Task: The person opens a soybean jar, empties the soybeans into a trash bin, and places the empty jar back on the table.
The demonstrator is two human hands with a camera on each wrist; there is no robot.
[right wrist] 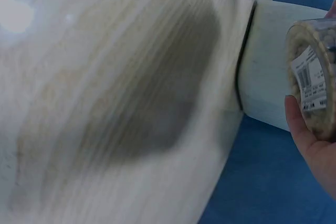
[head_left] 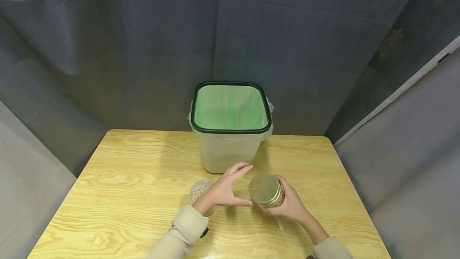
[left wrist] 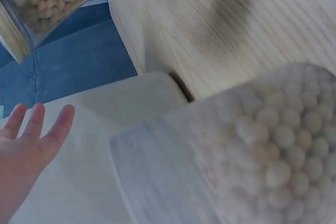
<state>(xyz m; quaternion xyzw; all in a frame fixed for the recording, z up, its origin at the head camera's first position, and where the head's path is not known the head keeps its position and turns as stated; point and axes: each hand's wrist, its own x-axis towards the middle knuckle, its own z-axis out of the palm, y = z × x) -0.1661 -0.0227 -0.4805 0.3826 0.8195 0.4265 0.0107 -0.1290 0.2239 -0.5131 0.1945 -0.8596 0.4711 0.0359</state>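
My right hand grips a clear jar with a gold lid, full of small beige balls. The jar is held tilted above the table, its lid toward the left hand. Its base, with a white barcode label, shows in the right wrist view. Fingers and thumb of my left hand are spread apart, with nothing held; the tips point toward the jar. A second clear jar of pale balls stands on the table by the left wrist, partly hidden under the forearm in the head view.
A translucent bin with a black rim and a plastic liner stands behind the hands, toward the table's back edge. Wood-grain table extends to both sides. Grey curtains hang behind and at the sides.
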